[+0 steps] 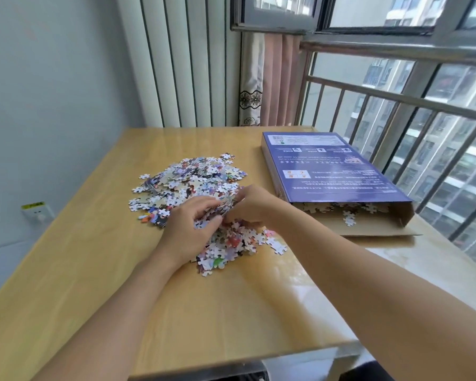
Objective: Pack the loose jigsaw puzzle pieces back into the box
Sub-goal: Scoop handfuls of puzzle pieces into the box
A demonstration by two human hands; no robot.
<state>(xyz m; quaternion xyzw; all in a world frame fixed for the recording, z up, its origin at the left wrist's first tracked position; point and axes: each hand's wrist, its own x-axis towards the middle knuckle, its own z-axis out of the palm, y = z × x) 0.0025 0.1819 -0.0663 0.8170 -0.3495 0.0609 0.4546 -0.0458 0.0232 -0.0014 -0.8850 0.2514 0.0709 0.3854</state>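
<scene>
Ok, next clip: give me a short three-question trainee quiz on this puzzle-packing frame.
1. True or false: the box already holds some puzzle pieces.
2. Multiple choice: the box's open end faces (A) the window, (B) the person, (C) the wall on the left.
3. What are the left hand and the right hand doing to the pile of pieces on the table?

Key:
1. True; pieces show inside its open end.
2. B.
3. Both have their fingers curled round a clump of pieces gathered between them at the near part of the pile.
</scene>
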